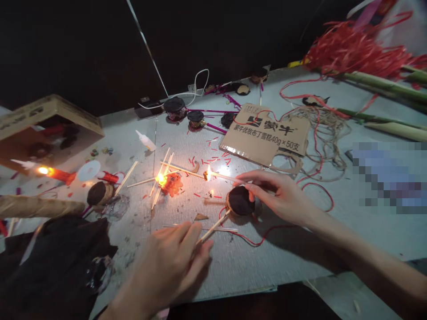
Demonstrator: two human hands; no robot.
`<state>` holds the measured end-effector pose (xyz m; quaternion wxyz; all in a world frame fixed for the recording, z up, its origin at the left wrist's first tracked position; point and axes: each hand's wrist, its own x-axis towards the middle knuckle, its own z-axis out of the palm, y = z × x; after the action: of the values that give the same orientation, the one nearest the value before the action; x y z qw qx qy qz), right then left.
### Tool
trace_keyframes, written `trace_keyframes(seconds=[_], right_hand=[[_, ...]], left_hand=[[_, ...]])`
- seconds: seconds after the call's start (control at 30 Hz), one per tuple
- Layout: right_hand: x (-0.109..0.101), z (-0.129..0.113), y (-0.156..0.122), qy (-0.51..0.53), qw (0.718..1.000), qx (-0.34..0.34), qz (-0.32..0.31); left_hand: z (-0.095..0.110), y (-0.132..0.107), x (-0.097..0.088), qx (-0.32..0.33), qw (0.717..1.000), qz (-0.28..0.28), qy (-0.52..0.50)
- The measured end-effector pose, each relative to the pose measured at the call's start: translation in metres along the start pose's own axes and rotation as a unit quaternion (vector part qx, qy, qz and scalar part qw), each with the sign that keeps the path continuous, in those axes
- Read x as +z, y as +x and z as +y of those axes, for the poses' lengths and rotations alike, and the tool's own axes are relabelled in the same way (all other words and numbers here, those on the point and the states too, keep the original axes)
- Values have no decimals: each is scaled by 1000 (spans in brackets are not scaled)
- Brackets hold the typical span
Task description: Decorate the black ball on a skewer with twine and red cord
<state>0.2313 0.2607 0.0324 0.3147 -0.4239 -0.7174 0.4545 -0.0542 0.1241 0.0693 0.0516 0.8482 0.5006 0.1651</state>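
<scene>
My left hand (168, 258) is closed around the wooden handle of a small drum-like piece with a black round head (240, 201). The head tilts up above the table, below my right hand. Between the thumb and fingers of my right hand (275, 192) is a thin wooden stick (222, 177), its charred tip alight and pointing left. A small flame (162, 179) burns over melted red wax (172, 184), with several loose wooden sticks (155, 195) lying around it. Red cord (255, 243) trails from beside the black head across the table.
At left, a lit red candle (62, 175) lies near a cardboard box (76, 113) and black cloth (56, 266). A glue bottle (146, 141) and flat cardboard (263, 138) lie farther back. Finished-looking black-headed drums (174, 106), twine (328, 133) and bamboo poles (376, 84) are beyond.
</scene>
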Motion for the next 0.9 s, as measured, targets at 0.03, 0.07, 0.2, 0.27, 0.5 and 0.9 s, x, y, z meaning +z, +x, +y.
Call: trace_keyframes(seconds=[0.03,0.07,0.2,0.27,0.5,0.9], right_hand=[[0,0,0,-2,1000,0,1],[0,-1,0,-4,1000,-1,2],[1,-1,1,1,1000,-9,3],[2,-1,2,7,1000,-9,5],[1,-7,0,20,1000,15,-13],[1,2,-10,-45,999,16,11]], left_hand=[[-7,4,10,3,1000,-21,10],[-13,7,19,3,999,-43,20],[-27,3,40,20,995,-100,5],[-31,0,44,45,993,-101,-33],[-40,1,57,84,989,-29,-121],[-46,-5,64,111,988,-15,-106]])
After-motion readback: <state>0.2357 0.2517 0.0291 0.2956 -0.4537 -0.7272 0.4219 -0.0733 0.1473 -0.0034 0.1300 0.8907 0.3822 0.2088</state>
